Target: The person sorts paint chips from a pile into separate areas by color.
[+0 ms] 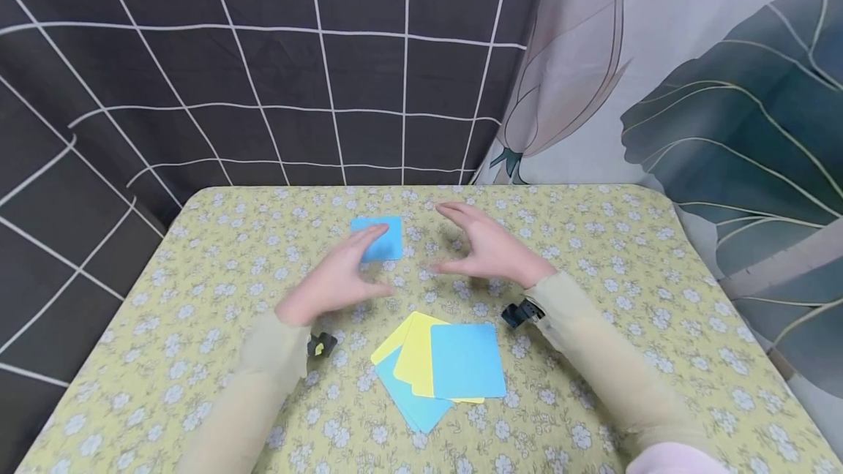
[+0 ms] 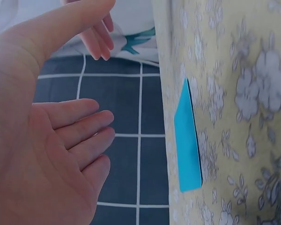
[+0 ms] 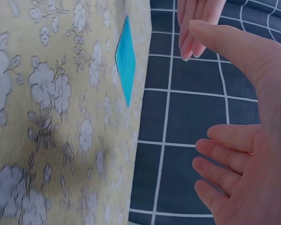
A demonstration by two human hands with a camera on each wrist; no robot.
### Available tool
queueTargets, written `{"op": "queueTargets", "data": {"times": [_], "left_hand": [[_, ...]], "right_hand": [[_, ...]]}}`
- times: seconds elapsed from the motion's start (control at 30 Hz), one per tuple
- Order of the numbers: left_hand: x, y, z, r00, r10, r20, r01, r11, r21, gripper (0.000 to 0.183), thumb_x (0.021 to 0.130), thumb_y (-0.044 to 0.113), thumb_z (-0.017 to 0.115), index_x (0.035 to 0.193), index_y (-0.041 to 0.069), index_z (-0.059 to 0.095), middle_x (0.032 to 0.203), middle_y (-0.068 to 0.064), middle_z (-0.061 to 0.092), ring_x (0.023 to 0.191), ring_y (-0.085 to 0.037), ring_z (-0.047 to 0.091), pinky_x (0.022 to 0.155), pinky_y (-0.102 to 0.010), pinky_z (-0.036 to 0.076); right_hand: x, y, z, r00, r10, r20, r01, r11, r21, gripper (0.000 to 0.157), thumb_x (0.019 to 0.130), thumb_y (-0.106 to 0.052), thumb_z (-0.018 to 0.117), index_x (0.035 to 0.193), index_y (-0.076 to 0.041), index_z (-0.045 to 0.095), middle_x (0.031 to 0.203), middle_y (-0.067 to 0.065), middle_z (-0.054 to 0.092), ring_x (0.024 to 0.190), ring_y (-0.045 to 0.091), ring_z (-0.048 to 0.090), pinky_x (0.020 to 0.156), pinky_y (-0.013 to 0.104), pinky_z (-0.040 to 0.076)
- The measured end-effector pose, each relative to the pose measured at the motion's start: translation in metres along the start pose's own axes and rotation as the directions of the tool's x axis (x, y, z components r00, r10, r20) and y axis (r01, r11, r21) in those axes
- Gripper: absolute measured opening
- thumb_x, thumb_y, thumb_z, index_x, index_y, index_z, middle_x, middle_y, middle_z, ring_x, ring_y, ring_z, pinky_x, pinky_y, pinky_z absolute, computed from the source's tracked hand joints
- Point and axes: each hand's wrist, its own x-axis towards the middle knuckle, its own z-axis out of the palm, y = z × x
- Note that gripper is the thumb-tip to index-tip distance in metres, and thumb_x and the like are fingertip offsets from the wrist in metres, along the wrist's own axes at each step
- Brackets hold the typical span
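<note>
My left hand (image 1: 339, 276) hovers above the table with fingers extended and thumb apart, holding nothing. In the head view its fingertips overlap a lone blue square card (image 1: 391, 241) lying flat toward the far side. Facing it from the right, my right hand (image 1: 490, 246) is also raised, its fingers spread from the thumb and its palm bare. In the left wrist view the blue card (image 2: 187, 140) lies on the cloth beyond the fingertips. Nearer to me, between the forearms, a fanned pile of blue and yellow cards (image 1: 469, 360) has a blue card on top.
A yellow floral cloth (image 1: 217, 298) covers the table. Behind it hangs a dark curtain with a white grid (image 1: 362, 72), and a pale curtain with large leaf prints (image 1: 737, 145) hangs at the right. A black strap (image 1: 522, 313) sits at the right wrist.
</note>
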Motion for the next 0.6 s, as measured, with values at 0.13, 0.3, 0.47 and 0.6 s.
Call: {"op": "queueTargets", "data": {"times": [0.13,0.3,0.47,0.6], "left_hand": [[-0.006,0.009,0.003,1.0,0.021,0.019,-0.021,1.0,0.019,0.102,0.082,0.036,0.086,0.16,0.006,0.029,0.165,-0.012,0.026,0.15,-0.038,0.021,0.12,-0.056,0.019],[-0.011,0.017,0.007,0.999,0.029,0.038,-0.03,0.999,0.039,0.105,0.081,0.039,0.087,0.161,0.007,0.028,0.166,-0.011,0.023,0.151,-0.039,0.017,0.121,-0.054,0.015],[-0.016,0.028,0.01,0.998,0.03,0.057,-0.033,0.998,0.059,0.107,0.08,0.047,0.085,0.162,0.009,0.027,0.167,-0.008,0.02,0.152,-0.034,0.014,0.121,-0.051,0.015],[-0.019,0.034,0.013,0.996,0.06,0.071,-0.067,0.994,0.089,0.108,0.08,0.052,0.084,0.162,0.01,0.027,0.167,-0.006,0.02,0.153,-0.028,0.014,0.122,-0.047,0.014]], "right_hand": [[-0.013,0.001,-0.006,1.0,0.003,-0.01,-0.003,1.0,-0.011,0.104,0.08,-0.056,0.082,0.16,-0.011,0.033,0.164,0.006,0.029,0.149,0.029,0.027,0.119,0.052,0.027],[-0.028,0.002,-0.014,0.999,-0.006,-0.034,0.006,1.0,-0.013,0.105,0.079,-0.052,0.085,0.159,-0.009,0.034,0.163,0.008,0.03,0.148,0.031,0.029,0.118,0.054,0.027],[-0.041,0.004,-0.021,0.999,-0.013,-0.047,0.011,0.999,-0.039,0.107,0.077,-0.056,0.085,0.159,-0.008,0.034,0.163,0.008,0.03,0.147,0.031,0.03,0.118,0.055,0.027],[-0.052,0.004,-0.024,0.999,-0.024,-0.042,0.022,0.999,-0.047,0.107,0.078,-0.052,0.085,0.159,-0.007,0.033,0.163,0.01,0.031,0.147,0.034,0.03,0.118,0.056,0.026]]}}
